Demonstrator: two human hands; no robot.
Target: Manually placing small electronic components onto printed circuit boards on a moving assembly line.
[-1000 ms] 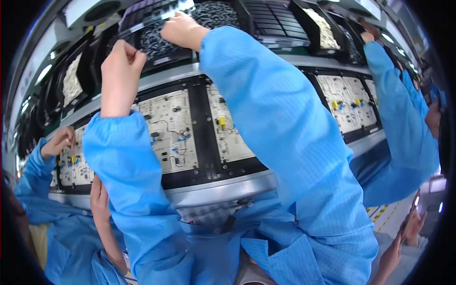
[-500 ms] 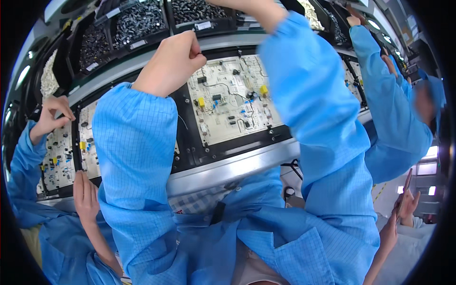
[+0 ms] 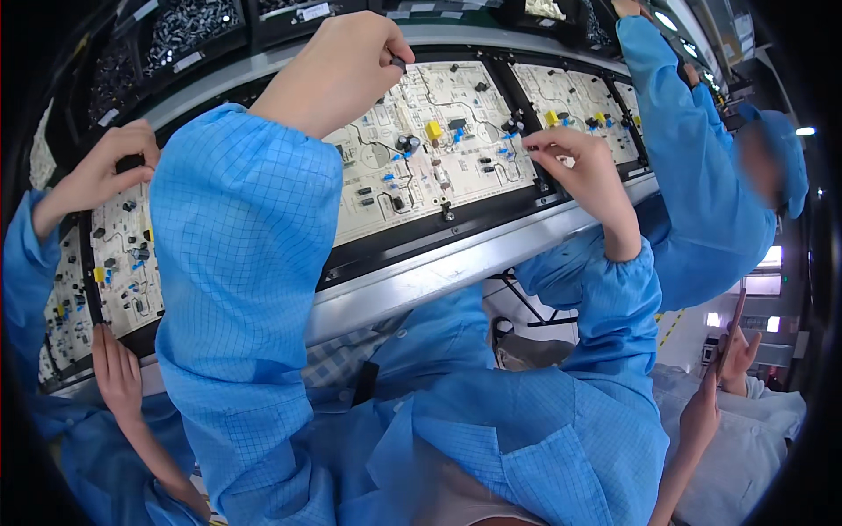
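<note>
My left hand (image 3: 338,66) is closed in a pinch on a small black electronic component (image 3: 399,64). It is over the upper part of a pale circuit board (image 3: 478,171) set in a black frame. My right hand (image 3: 581,167) has thumb and forefinger pinched at the board's right edge. Between those fingertips a small dark part (image 3: 532,149) shows, too small to tell its kind. Mounted on the board are a yellow block-shaped component (image 3: 433,131), blue ones and black cylinders. My left sleeve hides the board's left part.
Black bins of small dark parts (image 3: 189,31) line the far side, with white parts (image 3: 545,9) in another. A metal rail (image 3: 421,272) runs along the near side. Another board (image 3: 570,83) lies right. Co-workers' hands (image 3: 110,167) work at left; a blue-sleeved person (image 3: 728,202) is at right.
My right hand has come down from the bins to the right edge of the board. My left hand has shifted up and right, and its black component now shows. The view has turned somewhat.
</note>
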